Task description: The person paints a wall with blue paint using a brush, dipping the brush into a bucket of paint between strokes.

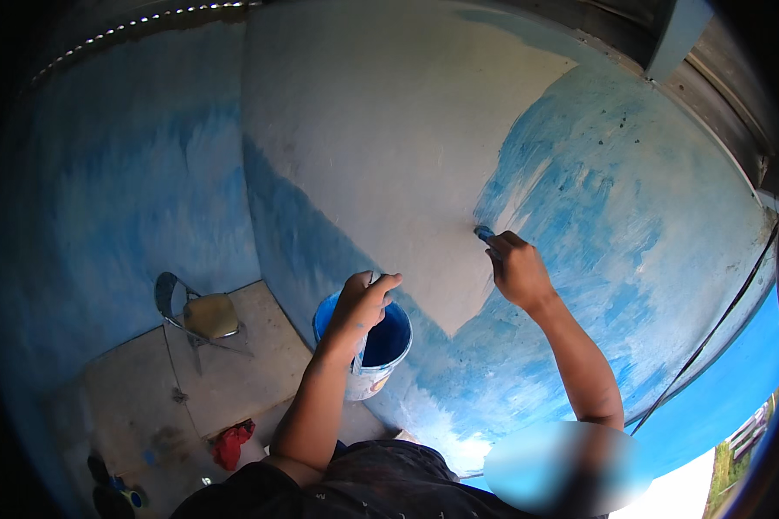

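Observation:
My right hand (519,269) is closed around a paintbrush (485,233), whose bristles touch the wall (422,181) where blue paint borders a pale, greyish area. The pale area narrows to a point low down, with blue on both sides of it. Below and to the left, my left hand (363,301) grips the strap-like handle of a white plastic bucket (367,383). The bucket's inner wall is coated in blue, and the depth of paint inside cannot be told. Fingers and forearm hide part of its rim.
A chair with a yellowish seat (211,316) stands on the tiled floor (234,383) by the left wall (149,194). A red cloth or bag (233,446) lies on the floor, and a roll of tape (135,499) is at lower left. A dark cable (707,344) runs along the right edge.

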A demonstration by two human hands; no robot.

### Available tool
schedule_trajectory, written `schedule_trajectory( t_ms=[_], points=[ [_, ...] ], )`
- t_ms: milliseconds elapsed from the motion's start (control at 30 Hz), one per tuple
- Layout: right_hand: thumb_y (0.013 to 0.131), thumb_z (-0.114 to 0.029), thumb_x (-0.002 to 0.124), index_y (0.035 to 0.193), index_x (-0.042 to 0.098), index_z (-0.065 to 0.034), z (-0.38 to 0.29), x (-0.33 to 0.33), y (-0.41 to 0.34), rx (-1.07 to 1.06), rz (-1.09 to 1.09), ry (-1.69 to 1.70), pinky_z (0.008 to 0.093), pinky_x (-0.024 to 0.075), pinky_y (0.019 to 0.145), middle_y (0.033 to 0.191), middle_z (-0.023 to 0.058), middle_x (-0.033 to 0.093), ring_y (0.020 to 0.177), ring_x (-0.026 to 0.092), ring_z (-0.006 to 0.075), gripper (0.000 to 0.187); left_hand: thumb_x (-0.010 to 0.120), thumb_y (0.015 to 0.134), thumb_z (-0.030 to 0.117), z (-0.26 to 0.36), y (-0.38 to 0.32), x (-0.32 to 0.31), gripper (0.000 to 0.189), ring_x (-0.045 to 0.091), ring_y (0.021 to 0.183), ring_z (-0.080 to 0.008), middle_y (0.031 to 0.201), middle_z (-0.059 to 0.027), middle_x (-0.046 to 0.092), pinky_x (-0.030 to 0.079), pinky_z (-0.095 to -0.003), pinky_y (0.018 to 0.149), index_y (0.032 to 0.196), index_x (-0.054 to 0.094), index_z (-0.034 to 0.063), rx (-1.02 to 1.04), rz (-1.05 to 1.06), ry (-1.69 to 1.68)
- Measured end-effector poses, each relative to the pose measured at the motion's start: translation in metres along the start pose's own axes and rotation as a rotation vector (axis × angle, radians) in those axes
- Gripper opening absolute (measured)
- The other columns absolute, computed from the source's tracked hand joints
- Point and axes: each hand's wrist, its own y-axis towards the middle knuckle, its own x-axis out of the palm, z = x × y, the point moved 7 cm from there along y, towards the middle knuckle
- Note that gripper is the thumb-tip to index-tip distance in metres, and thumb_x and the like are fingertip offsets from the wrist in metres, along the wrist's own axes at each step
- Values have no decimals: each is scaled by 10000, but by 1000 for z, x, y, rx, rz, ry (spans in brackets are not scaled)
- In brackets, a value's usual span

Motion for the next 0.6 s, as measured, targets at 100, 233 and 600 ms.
schedule_trajectory(
  t_ms=[100,233,600],
  points=[
    [916,-7,682,1059,735,45,25,-82,32,8,405,44,442,569,726,971,233,724,830,715,423,162,676,954,257,4,-3,5,314,334,575,-52,675,58,408,270,-234,533,739,464,172,-25,-4,58],
    [947,3,661,1093,717,59,20,-142,44,-8,667,-82,410,584,726,1024,210,731,853,743,376,166,676,953,261,3,-2,0,315,329,578,-51,675,59,405,269,-229,536,740,463,173,-13,23,40],
    [921,-21,651,1129,721,20,4,-25,0,36,-30,-77,488,590,805,1094,225,713,917,704,433,223,680,949,263,-7,-8,-3,285,343,571,-45,685,60,414,267,-229,512,768,485,162,-52,-15,38]
  ],
)
